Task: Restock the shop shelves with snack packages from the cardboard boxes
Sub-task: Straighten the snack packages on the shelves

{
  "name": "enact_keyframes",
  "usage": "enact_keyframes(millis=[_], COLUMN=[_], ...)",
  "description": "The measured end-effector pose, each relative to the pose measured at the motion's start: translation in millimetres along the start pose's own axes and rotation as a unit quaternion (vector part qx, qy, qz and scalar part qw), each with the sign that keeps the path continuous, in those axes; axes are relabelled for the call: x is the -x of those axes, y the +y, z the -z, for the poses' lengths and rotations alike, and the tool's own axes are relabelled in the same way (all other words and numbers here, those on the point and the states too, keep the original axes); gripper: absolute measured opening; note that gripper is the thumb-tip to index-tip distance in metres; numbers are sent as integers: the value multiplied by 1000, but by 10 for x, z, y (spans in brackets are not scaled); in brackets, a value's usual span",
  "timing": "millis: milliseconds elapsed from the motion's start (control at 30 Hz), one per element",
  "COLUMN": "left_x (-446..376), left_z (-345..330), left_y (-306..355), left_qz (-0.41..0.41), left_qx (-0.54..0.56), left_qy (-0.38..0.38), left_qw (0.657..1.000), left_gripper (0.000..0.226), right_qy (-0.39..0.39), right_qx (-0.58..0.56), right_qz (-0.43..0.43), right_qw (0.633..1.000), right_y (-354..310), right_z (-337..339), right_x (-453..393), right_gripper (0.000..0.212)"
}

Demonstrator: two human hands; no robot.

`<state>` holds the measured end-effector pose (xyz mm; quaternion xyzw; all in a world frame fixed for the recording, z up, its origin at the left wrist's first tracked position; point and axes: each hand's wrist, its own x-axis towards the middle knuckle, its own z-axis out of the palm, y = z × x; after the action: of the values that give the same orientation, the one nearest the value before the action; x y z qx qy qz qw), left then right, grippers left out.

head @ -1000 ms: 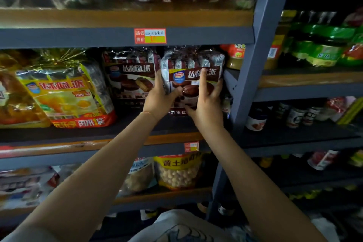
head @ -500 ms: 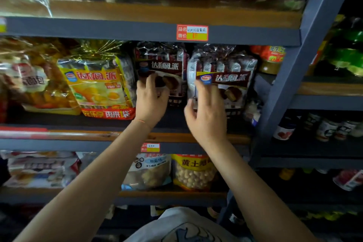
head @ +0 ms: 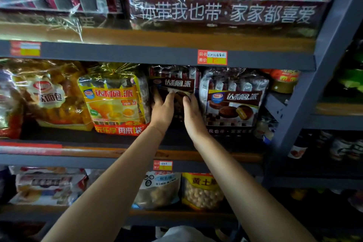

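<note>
Your left hand [head: 164,110] and right hand [head: 193,113] press straight fingers flat against the dark chocolate pie pack [head: 173,84], standing just left of the second chocolate pie pack [head: 233,100].

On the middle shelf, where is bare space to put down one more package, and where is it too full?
The dark shelf board shows bare along its front edge, before the yellow pie bag and bread bag. Both hands touch the back brown pie bag, wedged between the yellow bag and the front brown pie bag; that row is crowded.
</note>
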<state>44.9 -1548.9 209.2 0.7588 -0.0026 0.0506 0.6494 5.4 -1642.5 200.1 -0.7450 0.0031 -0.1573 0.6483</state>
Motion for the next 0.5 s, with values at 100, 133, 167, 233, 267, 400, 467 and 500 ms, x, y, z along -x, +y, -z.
enact_keyframes(millis=[100,133,167,233,267,400,467,500], left_x=[54,65,55,-16,-49,-57,-20,-12], left_z=[-27,-24,-4,57,83,100,72,56], left_y=[2,2,3,-17,-30,-53,-45,-38], left_qz=[-20,-26,-34,-40,-41,-28,-25,-23], left_qx=[13,0,-20,-64,-74,-66,-42,-34], left_qy=[-13,-22,-28,-45,-48,-53,-49,-48], left_qw=[1000,999,999,996,995,996,998,998], left_gripper=[70,69,67,61,61,63,68,70], right_qy=[2,8,13,13,9,74,170,202], right_qx=[-20,-23,-17,36,76,258,372,420], right_qz=[4,6,5,1,6,131,208,211], right_qw=[1000,1000,1000,999,997,954,889,859], right_y=[-23,-34,-38,-87,-116,-196,-139,-91], right_z=[23,14,2,-8,12,238,411,503], right_x=[-15,-33,-48,-21,19,341,442,441], right_gripper=[49,46,44,45,45,28,15,12])
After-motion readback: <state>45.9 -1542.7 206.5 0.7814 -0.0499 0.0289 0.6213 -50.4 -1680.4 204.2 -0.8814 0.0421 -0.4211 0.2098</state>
